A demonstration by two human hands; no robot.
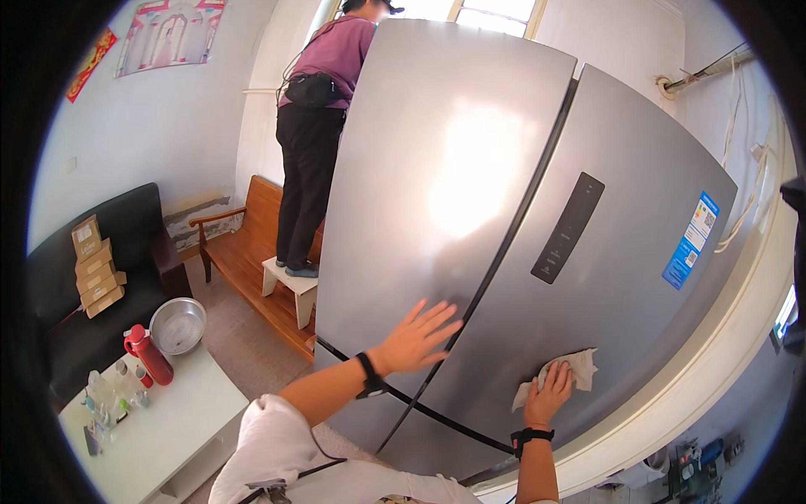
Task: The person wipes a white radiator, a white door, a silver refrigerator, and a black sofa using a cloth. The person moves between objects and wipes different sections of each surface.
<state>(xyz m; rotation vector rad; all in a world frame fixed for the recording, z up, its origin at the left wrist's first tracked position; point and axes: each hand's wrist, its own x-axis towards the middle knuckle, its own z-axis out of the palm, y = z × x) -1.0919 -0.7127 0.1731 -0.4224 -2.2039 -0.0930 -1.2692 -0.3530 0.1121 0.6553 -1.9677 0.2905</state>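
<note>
In front of me stands a tall silver refrigerator [403,168] with two upper doors and a dark gap between them. My right hand [547,396] presses a pale, crumpled cloth [581,370] against the lower part of the right door. My left hand [416,338], fingers spread and holding nothing, is at the left door near the gap; whether the palm touches the surface I cannot tell. A dark control panel [567,227] and a blue-and-white label [692,240] are on the right door, above the cloth.
Left of the refrigerator, a person [315,126] stands on a white stool [294,286] beside a wooden bench [243,252]. A white table [189,416] bears a red thermos [151,357], a metal basin [178,326] and small bottles. Cardboard [96,269] lies on a black sofa [50,260]. A curved pale frame edge [672,420] is at right.
</note>
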